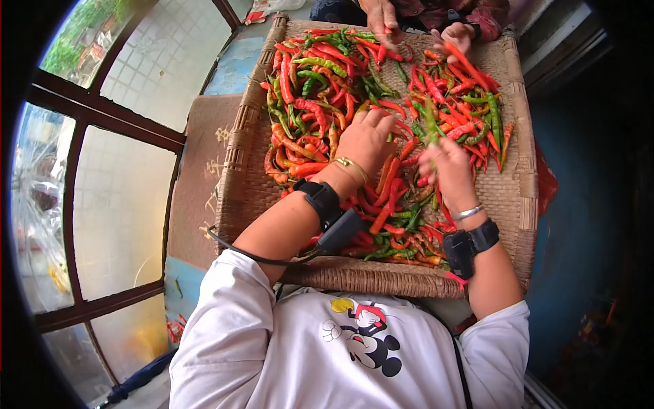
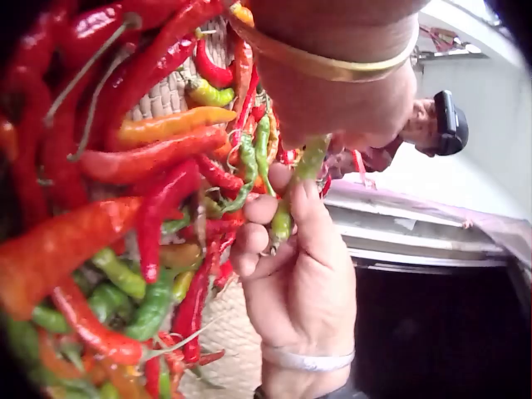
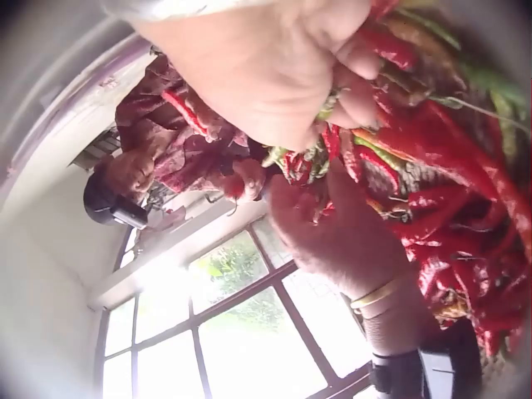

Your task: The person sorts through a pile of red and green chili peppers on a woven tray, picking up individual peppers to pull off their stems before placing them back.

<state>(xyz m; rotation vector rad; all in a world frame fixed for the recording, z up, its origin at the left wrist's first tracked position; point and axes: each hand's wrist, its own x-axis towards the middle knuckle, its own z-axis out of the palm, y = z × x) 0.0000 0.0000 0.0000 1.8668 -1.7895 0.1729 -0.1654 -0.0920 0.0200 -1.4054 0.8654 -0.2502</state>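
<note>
A pale green chili pepper [image 2: 304, 170] is pinched between the thumb and fingers of my right hand [image 1: 447, 167], above the middle of a woven tray [image 1: 231, 167]. My left hand [image 1: 368, 140], with a gold bangle at its wrist, reaches palm down over the larger heap of red and green chili peppers [image 1: 310, 112]. Its fingertips are at the peppers and mostly hidden in the head view. In the right wrist view the left hand [image 3: 341, 237] has reddish bits by its thumb and fingers; I cannot tell whether it grips one.
Across the tray another person's hands [image 1: 455, 37] handle a red chili pepper [image 1: 465, 65]. A second pile of mixed chili peppers [image 1: 470, 112] lies at the tray's far right. A framed window [image 1: 129, 150] stands to the left, beside a brown board [image 1: 197, 157].
</note>
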